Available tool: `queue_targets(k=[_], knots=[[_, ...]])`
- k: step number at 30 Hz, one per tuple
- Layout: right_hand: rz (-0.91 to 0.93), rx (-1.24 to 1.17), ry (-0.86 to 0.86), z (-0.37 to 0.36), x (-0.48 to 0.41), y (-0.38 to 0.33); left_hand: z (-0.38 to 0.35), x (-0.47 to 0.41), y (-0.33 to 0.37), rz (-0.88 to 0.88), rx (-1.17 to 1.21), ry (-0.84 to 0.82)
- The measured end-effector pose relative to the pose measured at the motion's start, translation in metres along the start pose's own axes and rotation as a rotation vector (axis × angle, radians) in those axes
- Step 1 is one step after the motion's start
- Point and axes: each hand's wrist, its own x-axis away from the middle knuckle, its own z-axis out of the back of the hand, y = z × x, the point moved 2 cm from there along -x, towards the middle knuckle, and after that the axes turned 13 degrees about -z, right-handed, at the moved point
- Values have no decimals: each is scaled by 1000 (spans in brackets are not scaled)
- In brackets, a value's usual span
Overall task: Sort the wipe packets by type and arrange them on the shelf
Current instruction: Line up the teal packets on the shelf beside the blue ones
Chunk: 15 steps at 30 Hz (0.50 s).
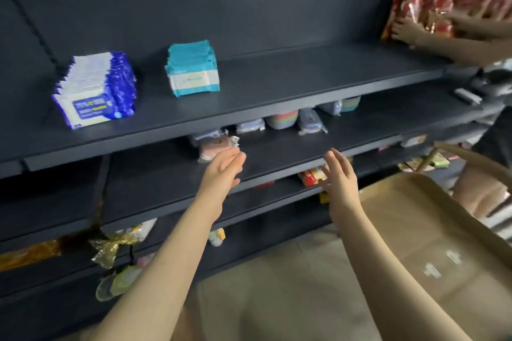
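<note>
Two sorted rows of wipe packets stand on the dark upper shelf [277, 91]: blue-and-white packets [94, 91] at the left and teal-and-white packets [192, 69] beside them. On the shelf below lie loose packets, among them a pink one [213, 148], pale blue ones [311, 120] and a pastel striped one [281, 119]. My left hand [224, 169] reaches with straight fingers toward the pink packet, fingertips just short of it. My right hand [336, 174] hovers with fingers spread in front of the lower shelf edge, holding nothing.
Another person's hands [410, 30] handle red snack bags [432, 5] at the upper right. A brown paper bag [432, 243] hangs at my right. Lower shelves hold red snack packs [313, 176] and gold-wrapped items [113, 243]. Dark objects [490, 83] sit at the shelf's right end.
</note>
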Motion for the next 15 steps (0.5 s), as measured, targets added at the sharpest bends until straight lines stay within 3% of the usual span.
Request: queue_targets(k=[9, 15], knots=[[-167, -72, 378, 250, 41, 61, -181, 84, -74, 185, -50, -311], [-262, -104, 510, 391, 79, 90, -301, 157, -112, 284, -98, -478]])
